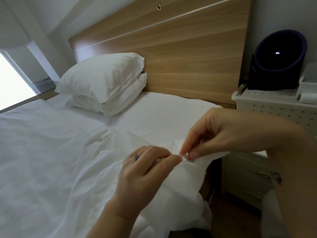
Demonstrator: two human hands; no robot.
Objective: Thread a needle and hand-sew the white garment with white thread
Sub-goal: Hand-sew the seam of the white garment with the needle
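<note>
The white garment (181, 182) is bunched up at the bed's near right edge, raised between both hands. My left hand (145, 170), with a ring on one finger, grips a fold of it from the left. From the right, my right hand (214, 134) pinches thumb and forefinger together at the same fold, right where the left fingertips end. A needle or white thread cannot be made out there; both are too small and pale to tell.
A bed with a white sheet (42, 152) fills the left, two stacked pillows (104, 83) against a wooden headboard (171, 48). At right stands a white perforated bedside unit (274, 109) bearing a dark round device (279, 59) and a white tray (307, 85).
</note>
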